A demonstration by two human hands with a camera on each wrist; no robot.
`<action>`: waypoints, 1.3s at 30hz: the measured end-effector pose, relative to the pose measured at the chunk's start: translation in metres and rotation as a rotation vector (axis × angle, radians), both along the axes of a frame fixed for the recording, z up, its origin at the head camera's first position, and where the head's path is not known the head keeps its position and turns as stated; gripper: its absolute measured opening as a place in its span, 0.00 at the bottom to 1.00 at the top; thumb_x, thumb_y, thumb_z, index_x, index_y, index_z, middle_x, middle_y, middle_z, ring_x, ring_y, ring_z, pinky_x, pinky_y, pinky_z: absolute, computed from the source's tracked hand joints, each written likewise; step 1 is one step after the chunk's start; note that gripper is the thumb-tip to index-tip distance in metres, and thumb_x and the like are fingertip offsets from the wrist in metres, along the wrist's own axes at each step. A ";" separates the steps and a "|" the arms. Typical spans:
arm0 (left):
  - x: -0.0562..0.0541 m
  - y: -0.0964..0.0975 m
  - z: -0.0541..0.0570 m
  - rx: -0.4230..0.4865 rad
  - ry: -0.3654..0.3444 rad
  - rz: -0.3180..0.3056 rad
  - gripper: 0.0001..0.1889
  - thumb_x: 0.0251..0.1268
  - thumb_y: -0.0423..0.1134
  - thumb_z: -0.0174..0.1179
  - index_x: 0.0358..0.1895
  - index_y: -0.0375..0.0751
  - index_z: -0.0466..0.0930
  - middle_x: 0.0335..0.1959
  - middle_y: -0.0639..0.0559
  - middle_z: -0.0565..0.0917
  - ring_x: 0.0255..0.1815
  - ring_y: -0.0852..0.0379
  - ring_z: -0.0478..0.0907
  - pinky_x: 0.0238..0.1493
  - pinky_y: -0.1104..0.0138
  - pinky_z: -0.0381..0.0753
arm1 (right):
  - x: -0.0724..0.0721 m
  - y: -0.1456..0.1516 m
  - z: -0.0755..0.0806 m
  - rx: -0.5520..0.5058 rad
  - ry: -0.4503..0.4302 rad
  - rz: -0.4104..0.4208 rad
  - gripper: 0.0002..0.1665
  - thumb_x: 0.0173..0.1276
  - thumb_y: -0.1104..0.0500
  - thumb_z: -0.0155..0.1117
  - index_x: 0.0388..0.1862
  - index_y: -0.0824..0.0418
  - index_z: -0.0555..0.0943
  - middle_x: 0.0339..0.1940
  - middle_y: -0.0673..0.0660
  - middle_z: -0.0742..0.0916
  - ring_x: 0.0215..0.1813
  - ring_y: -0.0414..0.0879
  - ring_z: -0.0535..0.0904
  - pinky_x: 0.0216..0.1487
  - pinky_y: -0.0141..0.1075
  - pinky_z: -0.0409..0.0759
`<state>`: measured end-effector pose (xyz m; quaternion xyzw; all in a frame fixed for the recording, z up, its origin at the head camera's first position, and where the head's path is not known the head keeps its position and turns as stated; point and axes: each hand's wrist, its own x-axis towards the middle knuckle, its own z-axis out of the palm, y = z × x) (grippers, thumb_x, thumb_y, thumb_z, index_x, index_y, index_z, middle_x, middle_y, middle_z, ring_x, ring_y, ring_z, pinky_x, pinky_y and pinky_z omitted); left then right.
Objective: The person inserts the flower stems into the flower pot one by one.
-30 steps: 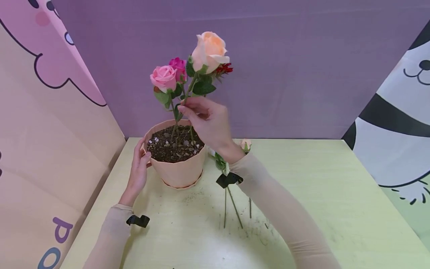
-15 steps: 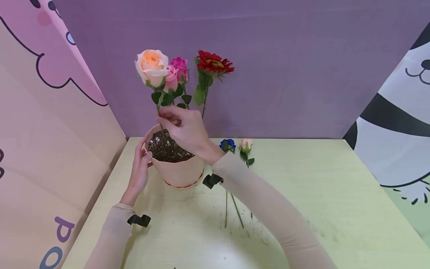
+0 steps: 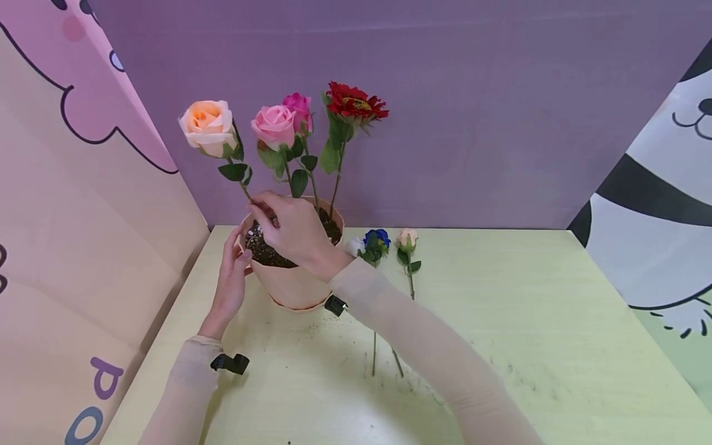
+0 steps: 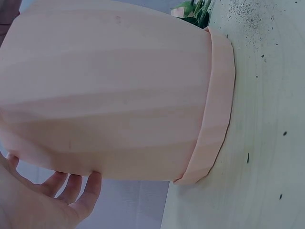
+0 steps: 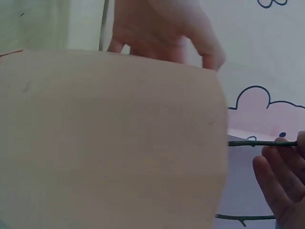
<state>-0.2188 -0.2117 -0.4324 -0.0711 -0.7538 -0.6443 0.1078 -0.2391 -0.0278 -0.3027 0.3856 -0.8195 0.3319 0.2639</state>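
A peach rose [image 3: 208, 128] leans left over the pink flowerpot [image 3: 292, 285], its stem pinched between the thumb and fingers of my right hand [image 3: 295, 232]. In the right wrist view, this stem [image 5: 257, 143] runs down behind the pot's rim, so its lower end is hidden. My left hand [image 3: 229, 290] holds the pot's left side, with fingers curved against the wall in the left wrist view. Dark soil [image 3: 267, 247] fills the pot. A pink rose [image 3: 274, 127], a magenta rose [image 3: 299, 111] and a red flower [image 3: 356, 102] stand in it.
Right of the pot lie a blue flower [image 3: 377, 240], a white flower [image 3: 354, 247] and a pale peach rose [image 3: 407, 240], partly behind my right forearm. Soil crumbs dot the table [image 3: 528, 309]. A purple backdrop [image 3: 473, 123] rises behind its far edge.
My right hand has moved left and down with the peach rose, from in front of the red flower to the pot's left side. The rose now tilts left. My left hand stays on the pot.
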 end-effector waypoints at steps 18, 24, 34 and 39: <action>0.001 -0.001 0.007 -0.017 0.007 0.019 0.33 0.86 0.43 0.37 0.89 0.54 0.44 0.85 0.37 0.58 0.80 0.38 0.65 0.70 0.47 0.69 | -0.034 0.003 -0.033 -0.111 0.124 -0.084 0.08 0.78 0.62 0.65 0.43 0.65 0.88 0.33 0.58 0.92 0.33 0.49 0.89 0.37 0.38 0.88; 0.002 0.003 0.004 -0.007 -0.014 0.006 0.33 0.86 0.43 0.37 0.89 0.54 0.44 0.84 0.36 0.59 0.78 0.38 0.66 0.69 0.53 0.70 | -0.031 0.008 -0.034 -0.143 -0.021 -0.112 0.09 0.79 0.60 0.63 0.44 0.64 0.87 0.32 0.57 0.92 0.31 0.47 0.87 0.35 0.36 0.84; 0.001 0.002 0.003 -0.002 -0.015 0.008 0.33 0.86 0.42 0.37 0.89 0.55 0.44 0.83 0.37 0.62 0.73 0.50 0.69 0.67 0.59 0.71 | -0.031 0.007 -0.034 -0.141 -0.084 -0.100 0.11 0.75 0.56 0.66 0.49 0.61 0.87 0.39 0.53 0.93 0.37 0.43 0.89 0.43 0.31 0.85; 0.001 0.002 0.004 -0.006 -0.010 0.003 0.32 0.87 0.43 0.37 0.89 0.55 0.44 0.83 0.37 0.62 0.74 0.48 0.69 0.67 0.56 0.71 | -0.030 0.007 -0.033 -0.145 -0.103 -0.085 0.11 0.75 0.55 0.68 0.49 0.60 0.88 0.40 0.53 0.94 0.38 0.42 0.89 0.43 0.31 0.85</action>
